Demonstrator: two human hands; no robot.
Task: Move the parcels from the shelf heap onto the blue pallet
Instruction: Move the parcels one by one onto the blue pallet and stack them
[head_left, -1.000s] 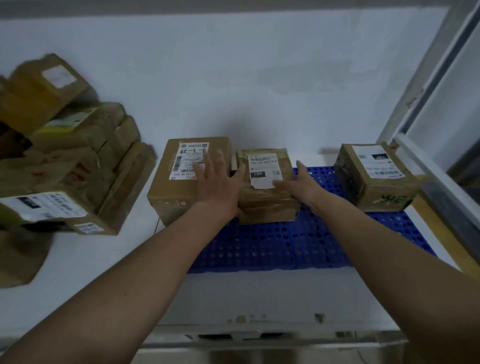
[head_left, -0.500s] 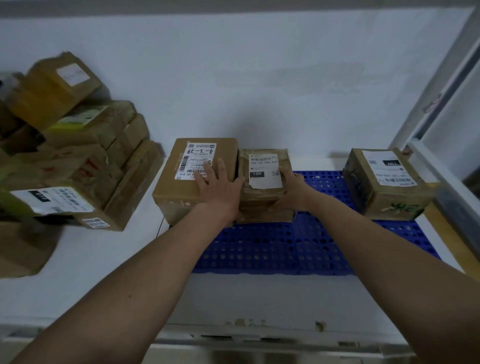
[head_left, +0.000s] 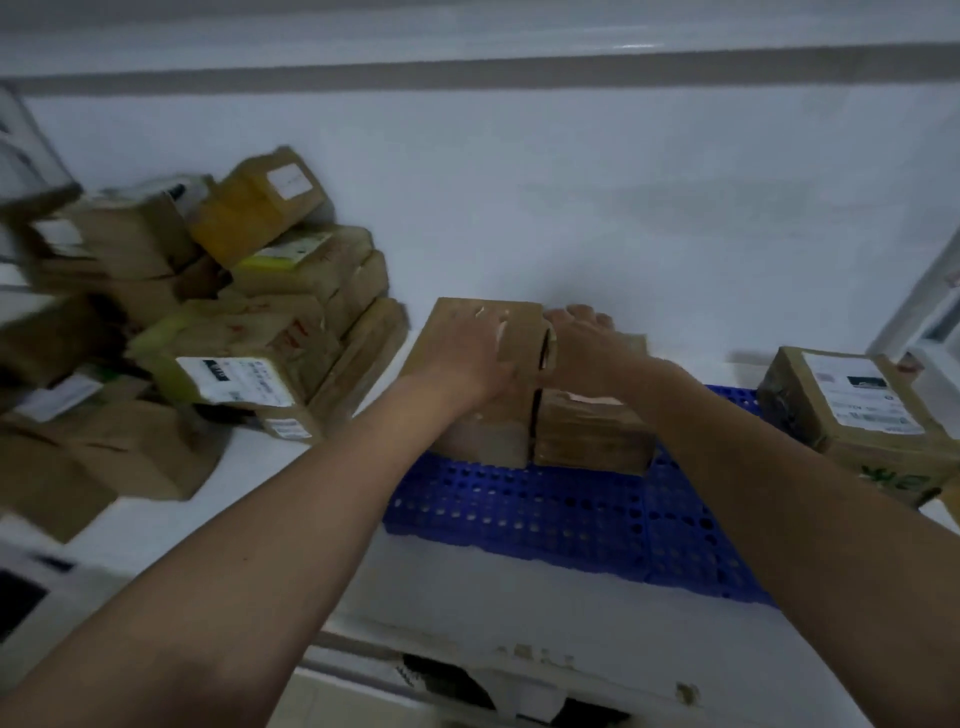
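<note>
Two brown parcels stand side by side at the back left of the blue pallet (head_left: 519, 514). My left hand (head_left: 467, 356) lies flat with spread fingers on top of the larger left box (head_left: 488, 436). My right hand (head_left: 587, 345) rests on top of the smaller taped parcel (head_left: 592, 436), fingers reaching toward its far edge; motion blur hides the detail. A third labelled box (head_left: 852, 415) sits on the pallet's right end. The heap of parcels (head_left: 249, 332) is piled on the shelf at the left.
The white shelf (head_left: 467, 592) runs under the pallet and the heap, backed by a white wall. A window frame (head_left: 930, 312) stands at the far right. Bare blue pallet shows in front of the two parcels.
The view has swung left and down. My right hand moved from the small parcel's right side onto its top. My left hand slid further onto the large box, covering its label.
</note>
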